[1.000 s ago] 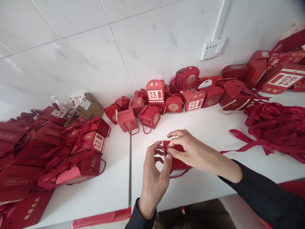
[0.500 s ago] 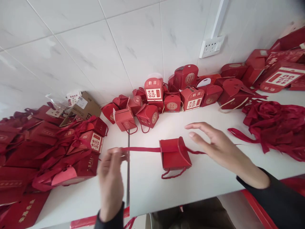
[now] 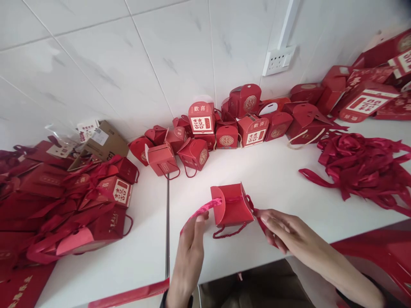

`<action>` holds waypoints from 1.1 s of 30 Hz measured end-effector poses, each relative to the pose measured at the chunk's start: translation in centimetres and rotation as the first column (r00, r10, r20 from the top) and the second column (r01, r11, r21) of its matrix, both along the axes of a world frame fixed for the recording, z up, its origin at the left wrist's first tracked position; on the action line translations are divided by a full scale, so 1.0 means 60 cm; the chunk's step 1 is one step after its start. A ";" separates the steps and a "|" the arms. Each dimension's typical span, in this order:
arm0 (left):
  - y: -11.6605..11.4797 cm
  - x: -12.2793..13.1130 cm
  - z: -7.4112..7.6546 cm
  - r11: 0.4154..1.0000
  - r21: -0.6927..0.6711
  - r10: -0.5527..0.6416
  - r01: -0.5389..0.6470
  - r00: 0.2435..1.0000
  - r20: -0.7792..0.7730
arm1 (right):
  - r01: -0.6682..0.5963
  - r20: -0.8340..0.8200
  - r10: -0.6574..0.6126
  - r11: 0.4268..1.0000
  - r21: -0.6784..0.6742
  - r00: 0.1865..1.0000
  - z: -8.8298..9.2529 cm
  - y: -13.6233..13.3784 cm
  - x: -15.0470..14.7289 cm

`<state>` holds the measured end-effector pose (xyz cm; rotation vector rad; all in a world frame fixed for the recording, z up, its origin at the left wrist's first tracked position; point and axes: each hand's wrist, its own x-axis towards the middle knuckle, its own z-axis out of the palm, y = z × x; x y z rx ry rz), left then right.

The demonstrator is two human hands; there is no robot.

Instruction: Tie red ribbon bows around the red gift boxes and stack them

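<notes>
A small red gift box (image 3: 233,211) with curved flaps stands on the white table before me, its twisted cord handle hanging at the front. Crimson ribbon (image 3: 207,206) runs through the box and comes out on both sides. My left hand (image 3: 189,252) is left of the box, fingers closed around that side's ribbon; the fingertips are partly hidden. On the right, close to the box's side, my right hand (image 3: 282,229) pinches the other end of the ribbon between thumb and fingers.
Several red boxes (image 3: 160,158) stand along the tiled wall. Finished-looking boxes with ribbons (image 3: 102,222) crowd the left side, beside an open cardboard box (image 3: 107,143). At right lies a heap of crimson ribbons (image 3: 359,164). A seam (image 3: 167,222) divides the tabletops.
My right hand has come down and closed on the right ribbon end. My left hand has moved right, nearer the box, and the left ribbon has gone from taut to slack.
</notes>
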<state>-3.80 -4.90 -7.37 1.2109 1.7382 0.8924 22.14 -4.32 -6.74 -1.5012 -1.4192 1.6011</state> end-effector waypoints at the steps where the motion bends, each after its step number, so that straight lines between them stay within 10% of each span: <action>1: 0.007 0.012 -0.001 1.000 0.013 0.013 -0.013 1.000 0.012 | 0.023 -0.031 -0.023 1.000 -0.008 0.999 0.001 0.006 -0.006; 10: 0.071 0.060 0.048 0.945 0.325 -0.043 -0.041 0.968 0.248 | 0.327 -0.522 -0.350 0.935 -0.141 0.778 0.053 0.069 -0.034; 15: 0.093 0.075 0.094 0.912 0.380 -0.238 0.155 0.954 0.182 | 0.228 -0.220 -0.158 0.911 0.344 0.963 0.111 0.092 -0.047; 21: 0.103 0.093 0.118 0.814 0.352 -0.477 0.462 0.878 -0.048 | -0.185 0.193 0.064 0.673 0.716 0.979 0.135 0.119 -0.071; 26: 0.110 0.081 0.109 0.931 0.190 -0.353 0.313 0.904 0.240 | -0.263 0.329 0.043 0.702 0.661 0.943 0.140 0.132 -0.045; 33: 0.114 0.063 0.106 0.896 0.216 -0.443 0.388 0.812 0.379 | -0.313 0.308 0.179 0.826 0.469 0.934 0.151 0.122 -0.009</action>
